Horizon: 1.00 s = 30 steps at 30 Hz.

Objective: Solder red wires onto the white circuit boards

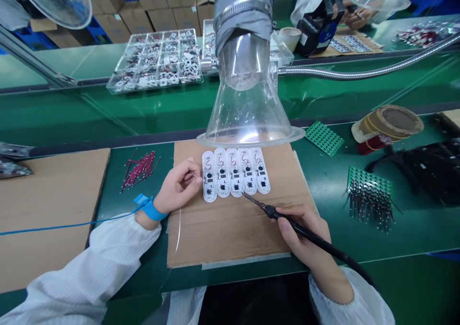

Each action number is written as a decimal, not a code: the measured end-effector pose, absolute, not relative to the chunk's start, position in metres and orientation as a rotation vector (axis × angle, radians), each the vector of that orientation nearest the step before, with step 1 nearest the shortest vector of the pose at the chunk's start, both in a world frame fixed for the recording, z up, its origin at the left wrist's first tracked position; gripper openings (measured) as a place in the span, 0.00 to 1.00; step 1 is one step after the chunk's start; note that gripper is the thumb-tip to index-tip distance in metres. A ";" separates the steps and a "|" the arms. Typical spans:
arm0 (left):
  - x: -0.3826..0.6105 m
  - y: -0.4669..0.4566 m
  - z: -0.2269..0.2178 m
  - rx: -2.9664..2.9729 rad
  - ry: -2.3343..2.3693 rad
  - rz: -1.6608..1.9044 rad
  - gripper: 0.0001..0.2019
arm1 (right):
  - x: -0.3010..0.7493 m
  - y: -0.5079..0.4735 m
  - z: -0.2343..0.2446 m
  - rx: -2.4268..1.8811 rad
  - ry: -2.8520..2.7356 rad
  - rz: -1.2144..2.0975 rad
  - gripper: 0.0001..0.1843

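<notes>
Several white oblong circuit boards lie side by side in a row on a cardboard sheet. Each carries small black chips and short red wires near its upper end. My right hand is closed around a black soldering iron, whose metal tip is close to the lower end of the middle boards; whether it touches is unclear. My left hand, with a blue wrist strap, pinches a thin strand of solder wire just left of the row. The strand's tail hangs down over the cardboard.
A clear fume hood hangs low over the boards. Red wires lie left; green boards, black wires and a round tub are right. Behind stands a compartment tray. A co-worker's hands show across the bench.
</notes>
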<state>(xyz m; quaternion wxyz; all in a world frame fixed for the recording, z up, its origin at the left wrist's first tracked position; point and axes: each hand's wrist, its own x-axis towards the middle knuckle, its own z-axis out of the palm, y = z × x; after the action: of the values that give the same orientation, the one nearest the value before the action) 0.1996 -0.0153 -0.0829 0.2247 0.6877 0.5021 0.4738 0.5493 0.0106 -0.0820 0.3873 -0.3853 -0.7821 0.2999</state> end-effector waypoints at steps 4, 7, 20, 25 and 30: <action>0.201 -0.014 -0.083 1.906 1.377 1.307 0.07 | 0.552 0.009 -0.086 -0.984 -2.013 0.791 0.03; 0.201 -0.013 -0.082 1.917 1.375 1.305 0.07 | 0.555 0.008 -0.090 -0.989 -2.007 0.800 0.03; 0.201 -0.014 -0.080 1.927 1.372 1.305 0.06 | 0.554 0.008 -0.089 -0.993 -2.017 0.814 0.06; 0.201 -0.013 -0.081 1.930 1.368 1.308 0.06 | 0.552 0.010 -0.086 -0.975 -2.035 0.812 0.06; 0.202 -0.013 -0.081 1.935 1.371 1.294 0.07 | 0.547 0.012 -0.081 -0.956 -2.047 0.814 0.07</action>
<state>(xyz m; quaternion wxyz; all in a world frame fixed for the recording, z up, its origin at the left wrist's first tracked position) 0.2016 -0.0130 -0.0808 0.2183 0.6990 0.4952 0.4674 0.5471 0.0120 -0.0811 0.3617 -0.3713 -0.7946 0.3161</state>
